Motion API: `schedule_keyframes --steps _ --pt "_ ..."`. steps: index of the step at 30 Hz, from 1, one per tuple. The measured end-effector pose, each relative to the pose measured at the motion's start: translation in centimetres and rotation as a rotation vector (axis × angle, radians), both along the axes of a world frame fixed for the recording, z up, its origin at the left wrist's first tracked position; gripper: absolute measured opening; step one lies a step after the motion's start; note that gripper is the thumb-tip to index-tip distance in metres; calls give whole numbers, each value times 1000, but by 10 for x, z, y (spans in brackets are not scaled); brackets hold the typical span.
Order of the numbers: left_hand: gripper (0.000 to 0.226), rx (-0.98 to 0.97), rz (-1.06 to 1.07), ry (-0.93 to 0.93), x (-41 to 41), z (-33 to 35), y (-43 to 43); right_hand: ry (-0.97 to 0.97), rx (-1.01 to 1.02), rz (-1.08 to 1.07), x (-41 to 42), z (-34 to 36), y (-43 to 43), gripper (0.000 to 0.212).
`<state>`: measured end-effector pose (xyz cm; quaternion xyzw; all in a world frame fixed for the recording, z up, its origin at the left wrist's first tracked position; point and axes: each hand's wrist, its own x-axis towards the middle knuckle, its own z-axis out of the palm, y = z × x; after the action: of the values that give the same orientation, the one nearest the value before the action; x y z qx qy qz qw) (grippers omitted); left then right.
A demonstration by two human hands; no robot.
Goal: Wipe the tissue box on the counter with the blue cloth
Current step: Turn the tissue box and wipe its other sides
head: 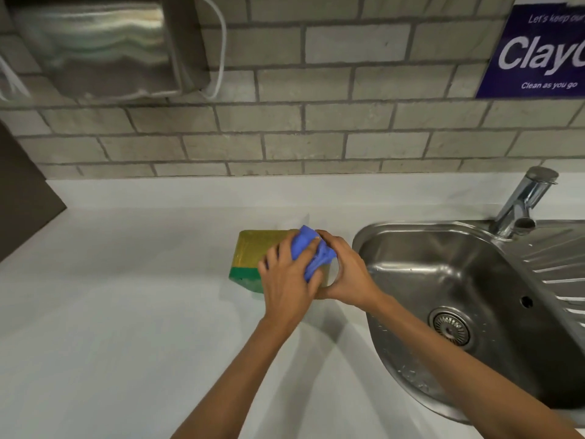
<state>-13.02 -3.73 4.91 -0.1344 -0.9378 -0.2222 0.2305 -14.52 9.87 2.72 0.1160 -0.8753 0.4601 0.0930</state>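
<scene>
A yellow-green tissue box point(253, 251) with a dark green lower band stands on the white counter point(126, 312), just left of the sink. My left hand point(289, 278) lies over the box's top right part and presses a bunched blue cloth point(311, 251) against it. My right hand point(346, 274) wraps the box's right side, fingers curled over the cloth's far edge and thumb at the box's near corner. Both hands hide the right half of the box.
A stainless steel sink point(459, 299) with a drain and a chrome tap point(525, 198) sits right of the box. A metal paper-towel dispenser point(104, 49) hangs on the brick wall at upper left. A blue sign point(538, 52) is at upper right.
</scene>
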Motion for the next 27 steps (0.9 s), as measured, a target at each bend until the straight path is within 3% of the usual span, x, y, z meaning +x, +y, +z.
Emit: schedule_keyframes --steps 3,11,20,27 --pt "40 181 118 -74 -16 -7 -18 18 39 -25 1 -4 3 104" --pt "34 444 406 -123 -36 -24 -65 19 45 -16 2 -3 -3 108" --pt "50 322 71 -37 -6 -1 -28 115 106 -35 -1 12 -12 105" --pt "47 37 -153 53 11 -7 -29 109 88 -16 0 16 -5 105"
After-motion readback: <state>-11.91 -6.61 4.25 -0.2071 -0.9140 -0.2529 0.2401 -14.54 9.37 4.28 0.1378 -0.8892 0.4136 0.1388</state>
